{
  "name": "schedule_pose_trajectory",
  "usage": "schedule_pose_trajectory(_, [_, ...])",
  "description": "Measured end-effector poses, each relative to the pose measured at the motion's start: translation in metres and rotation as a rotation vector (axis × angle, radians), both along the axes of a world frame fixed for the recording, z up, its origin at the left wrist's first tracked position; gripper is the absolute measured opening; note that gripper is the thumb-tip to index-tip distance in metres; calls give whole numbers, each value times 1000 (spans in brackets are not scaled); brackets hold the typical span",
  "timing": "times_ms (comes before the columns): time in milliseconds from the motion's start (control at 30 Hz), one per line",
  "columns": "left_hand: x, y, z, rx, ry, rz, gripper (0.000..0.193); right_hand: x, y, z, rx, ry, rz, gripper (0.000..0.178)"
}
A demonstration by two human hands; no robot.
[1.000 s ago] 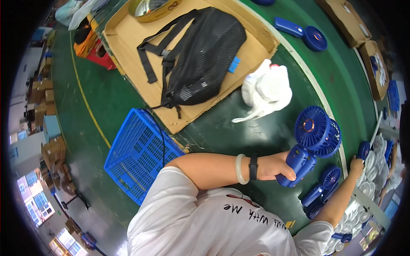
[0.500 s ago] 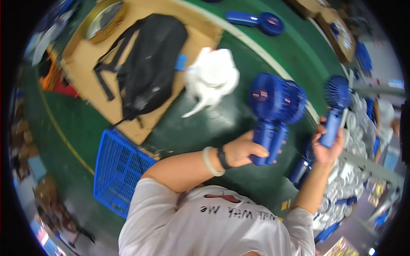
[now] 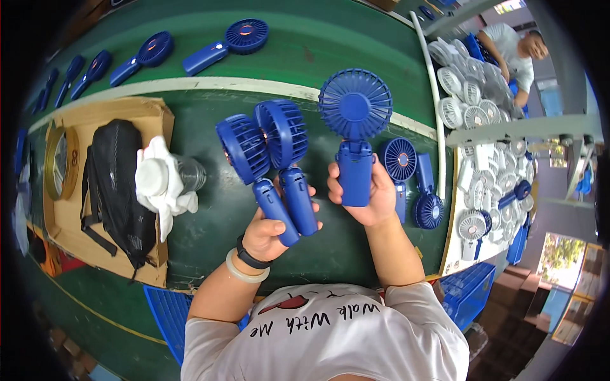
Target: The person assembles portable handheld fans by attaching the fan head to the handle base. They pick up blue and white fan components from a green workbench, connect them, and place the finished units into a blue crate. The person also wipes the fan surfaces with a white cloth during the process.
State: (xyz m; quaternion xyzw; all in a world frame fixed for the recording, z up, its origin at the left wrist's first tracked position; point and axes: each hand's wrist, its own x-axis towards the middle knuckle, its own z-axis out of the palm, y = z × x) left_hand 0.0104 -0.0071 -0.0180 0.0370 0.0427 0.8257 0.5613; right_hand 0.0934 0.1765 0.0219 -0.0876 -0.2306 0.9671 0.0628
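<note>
My left hand is closed round the handles of two blue handheld fans, a left one and a right one, their heads side by side. My right hand grips the handle of another blue handheld fan, held upright with its round head at the top. Two more blue fans lie on the dark green table just right of that hand: one head up, the other with its head toward me.
Several blue fans lie along the green strip at the back. To the left, a cardboard tray holds a black bag and a tape roll, beside a white cloth and clear jar. White fans pile up at right, near another person.
My view has swung to the right-hand side. Both hands now sit closer together in front of me, still holding the fans, and the right-hand fan is upright.
</note>
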Motion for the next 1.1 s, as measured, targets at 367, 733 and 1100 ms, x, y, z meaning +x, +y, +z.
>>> schedule_pose_trajectory(367, [7, 2, 2, -167, 153, -29, 90, 12, 0, -2, 547, -310, -206, 41])
schedule_pose_trajectory(733, [7, 1, 5, -209, 157, -32, 85, 17, -1, -4, 677, -335, -283, 41])
schedule_pose_trajectory(1100, [7, 2, 4, -221, 248, -33, 92, 14, -2, -9, 666, -344, -279, 38])
